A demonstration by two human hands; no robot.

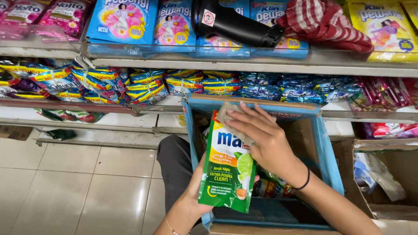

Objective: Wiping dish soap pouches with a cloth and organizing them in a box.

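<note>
My left hand (193, 198) grips a green refill pouch (226, 167) from behind and holds it upright over an open cardboard box (324, 152) with blue sides. My right hand (265, 139) presses a small greyish cloth (227, 114) flat against the top of the pouch. A black band circles my right wrist. More pouches (272, 187) lie inside the box, below the held one.
Shop shelves run across the back: blue pouches (124, 19) and yellow pouches (383, 26) on top, small sachets (143, 85) below. A black bottle (233, 21) and a red striped cloth (324, 24) lie on the upper shelf. Another open box (385, 174) stands at right. Tiled floor at left.
</note>
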